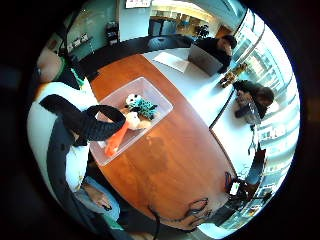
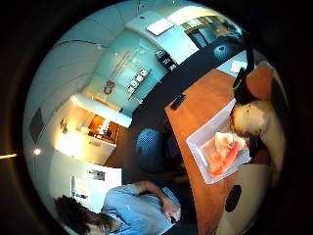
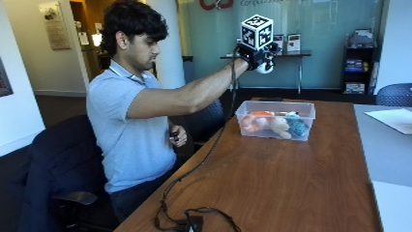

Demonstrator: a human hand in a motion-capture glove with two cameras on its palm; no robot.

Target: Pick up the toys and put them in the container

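High above the box [image 3: 275,119], my right hand [image 3: 256,55] holds nothing, fingers curled. All toys [image 3: 273,124] look packed; dropping my arm could bump it.

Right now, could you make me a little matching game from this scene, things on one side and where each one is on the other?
Things:
1. gloved right hand
2. toys
3. clear container
4. bare hand

Places:
A. on the wooden table
B. raised in the air above the container
C. lying inside the container
D. down near the person's lap, by the table's edge

Pairs: 1-B, 2-C, 3-A, 4-D.
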